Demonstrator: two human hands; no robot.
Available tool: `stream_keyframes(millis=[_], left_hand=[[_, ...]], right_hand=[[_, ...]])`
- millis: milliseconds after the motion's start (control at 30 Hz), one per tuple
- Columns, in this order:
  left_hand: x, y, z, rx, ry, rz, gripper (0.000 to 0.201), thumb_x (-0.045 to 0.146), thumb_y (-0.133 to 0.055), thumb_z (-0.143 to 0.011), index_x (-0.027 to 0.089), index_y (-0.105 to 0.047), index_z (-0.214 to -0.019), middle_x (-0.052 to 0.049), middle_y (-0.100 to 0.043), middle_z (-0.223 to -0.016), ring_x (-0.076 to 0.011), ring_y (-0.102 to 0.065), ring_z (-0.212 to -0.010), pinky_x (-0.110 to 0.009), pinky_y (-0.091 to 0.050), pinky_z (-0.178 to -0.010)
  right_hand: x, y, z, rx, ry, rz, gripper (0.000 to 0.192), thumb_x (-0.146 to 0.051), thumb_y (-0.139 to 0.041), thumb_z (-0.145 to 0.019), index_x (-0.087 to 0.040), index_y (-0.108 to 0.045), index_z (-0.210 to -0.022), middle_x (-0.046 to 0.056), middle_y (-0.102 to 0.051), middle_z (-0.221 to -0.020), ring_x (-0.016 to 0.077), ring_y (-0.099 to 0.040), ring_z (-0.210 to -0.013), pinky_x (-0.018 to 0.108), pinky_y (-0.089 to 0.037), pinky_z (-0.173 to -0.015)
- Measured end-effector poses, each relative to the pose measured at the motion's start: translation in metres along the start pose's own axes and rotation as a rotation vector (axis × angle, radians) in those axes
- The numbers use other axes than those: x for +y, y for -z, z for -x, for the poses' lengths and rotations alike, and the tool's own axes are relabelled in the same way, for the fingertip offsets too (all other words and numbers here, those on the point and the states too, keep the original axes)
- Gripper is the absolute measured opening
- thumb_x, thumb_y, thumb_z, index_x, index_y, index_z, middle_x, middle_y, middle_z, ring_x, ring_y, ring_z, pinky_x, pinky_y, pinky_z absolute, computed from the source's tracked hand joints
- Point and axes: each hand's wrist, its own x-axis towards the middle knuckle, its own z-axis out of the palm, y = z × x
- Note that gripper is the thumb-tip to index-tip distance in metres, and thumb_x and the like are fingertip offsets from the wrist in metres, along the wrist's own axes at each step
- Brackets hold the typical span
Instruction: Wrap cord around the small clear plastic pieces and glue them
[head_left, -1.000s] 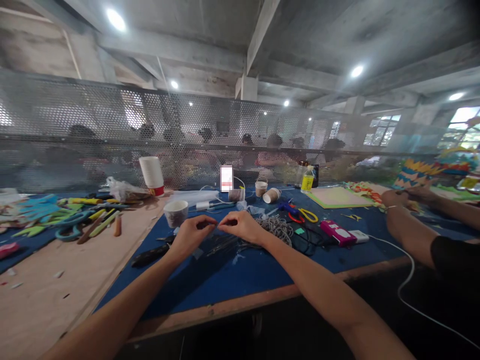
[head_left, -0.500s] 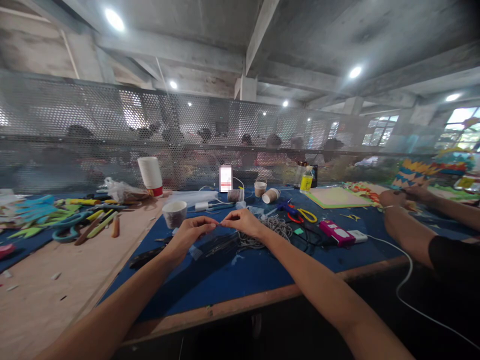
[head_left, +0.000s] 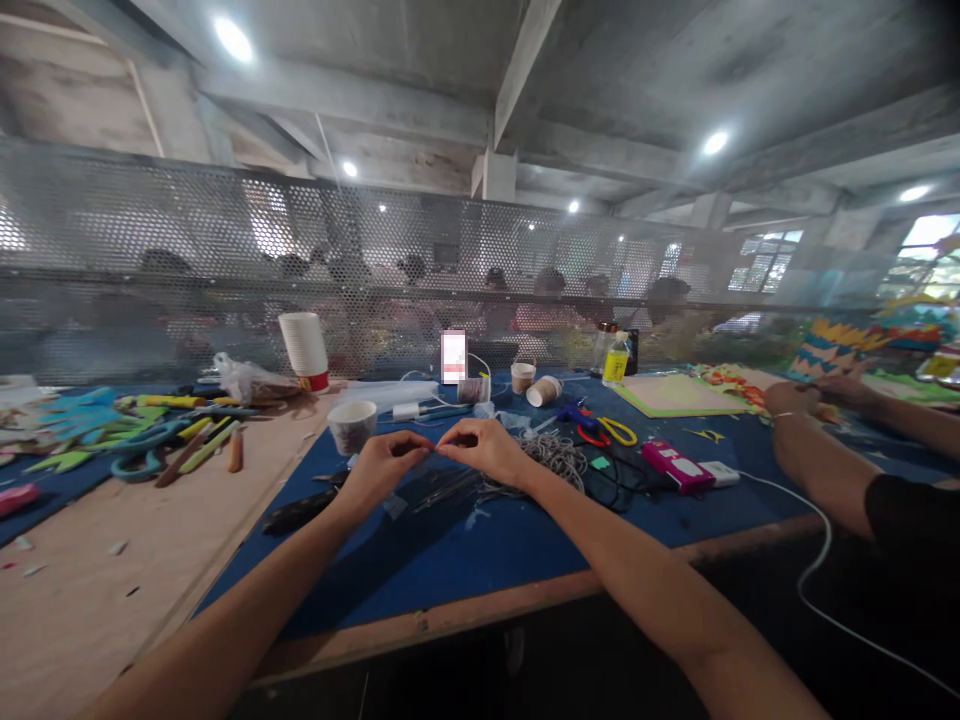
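My left hand [head_left: 386, 465] and my right hand [head_left: 484, 452] meet fingertip to fingertip above the blue mat [head_left: 420, 575]. Both are closed in a pinch; whatever lies between the fingertips is too small to make out. Under and beside my right hand is a tangled heap of grey cord [head_left: 559, 460]. Thin dark metal tools [head_left: 450, 490] lie on the mat below the hands. Left of my left hand rests a black-handled tool [head_left: 300, 510], partly covered by my wrist. A paper cup [head_left: 352, 425] stands just behind that hand.
Scissors [head_left: 619, 431], a magenta box [head_left: 675, 468] and a white cable [head_left: 821, 560] lie to the right. A phone [head_left: 454, 357] stands upright at the back, near a yellow-labelled bottle [head_left: 616, 362]. Stacked cups [head_left: 304, 350] and knives [head_left: 236, 450] are at left. Another person's arms [head_left: 817, 450] work at right.
My fingertips have drawn slightly closer together and stay pinched. The whole view has shifted a little; the things on the table keep their places.
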Motion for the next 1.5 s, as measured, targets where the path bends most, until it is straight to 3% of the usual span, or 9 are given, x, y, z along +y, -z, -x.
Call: stream_keyframes(millis=[200,467,700,833,1000,1200,1500], left_hand=[[0.005,0.000,0.005,0.108,0.121,0.161,0.033,0.041,-0.067,-0.072,0.018,-0.074,-0.094,0.002,-0.058,-0.061,-0.0133,-0.045,-0.057,-0.026,-0.029,-0.053],[0.005,0.001,0.005,0.002,0.177,0.352,0.034,0.042,-0.073,-0.069,0.018,-0.075,-0.092,0.004,-0.049,-0.055,-0.0099,-0.036,-0.051,-0.025,-0.022,-0.048],[0.006,0.000,0.005,-0.107,0.128,0.185,0.026,0.040,-0.070,-0.071,0.019,-0.076,-0.085,0.002,-0.060,-0.061,-0.0116,-0.044,-0.055,-0.025,-0.029,-0.052],[0.002,-0.001,0.002,-0.106,0.033,0.051,0.021,0.034,-0.068,-0.071,0.017,-0.076,-0.081,-0.003,-0.070,-0.073,-0.0176,-0.058,-0.070,-0.028,-0.040,-0.067],[-0.002,-0.001,0.000,-0.037,0.013,0.012,0.024,0.035,-0.065,-0.073,0.018,-0.076,-0.085,-0.004,-0.072,-0.077,-0.0208,-0.061,-0.074,-0.031,-0.041,-0.069],[0.006,0.000,0.005,0.058,0.099,0.117,0.029,0.037,-0.067,-0.072,0.020,-0.077,-0.094,-0.001,-0.068,-0.071,-0.0167,-0.054,-0.065,-0.027,-0.036,-0.059],[0.007,0.000,0.006,-0.016,0.202,0.299,0.036,0.043,-0.072,-0.067,0.018,-0.077,-0.092,0.003,-0.050,-0.054,-0.0110,-0.037,-0.051,-0.024,-0.024,-0.047]], right_hand=[[0.000,-0.001,0.000,0.043,0.001,0.016,0.022,-0.033,-0.063,-0.085,-0.017,-0.075,-0.095,0.005,-0.070,-0.088,0.0151,-0.062,-0.080,0.024,-0.046,-0.072],[0.007,0.002,-0.004,0.003,-0.181,-0.100,0.028,-0.040,-0.067,-0.080,-0.015,-0.075,-0.088,0.003,-0.070,-0.075,0.0152,-0.061,-0.071,0.024,-0.044,-0.065],[0.017,0.006,-0.006,-0.017,-0.231,-0.178,0.031,-0.042,-0.072,-0.074,-0.012,-0.074,-0.084,0.005,-0.070,-0.075,0.0149,-0.061,-0.070,0.025,-0.044,-0.066],[0.015,0.006,-0.005,-0.030,-0.197,-0.134,0.028,-0.039,-0.072,-0.075,-0.013,-0.074,-0.085,0.004,-0.070,-0.077,0.0151,-0.062,-0.073,0.025,-0.045,-0.069],[0.004,0.003,-0.002,-0.050,-0.128,-0.110,0.024,-0.037,-0.069,-0.079,-0.015,-0.074,-0.087,0.004,-0.070,-0.081,0.0155,-0.062,-0.077,0.024,-0.046,-0.070],[-0.001,0.002,-0.001,-0.042,-0.086,-0.037,0.022,-0.035,-0.068,-0.080,-0.016,-0.074,-0.087,0.004,-0.069,-0.082,0.0151,-0.061,-0.076,0.024,-0.046,-0.069],[0.014,0.004,-0.005,-0.035,-0.207,-0.153,0.026,-0.040,-0.070,-0.077,-0.016,-0.074,-0.085,0.002,-0.069,-0.075,0.0145,-0.060,-0.072,0.024,-0.044,-0.067]])
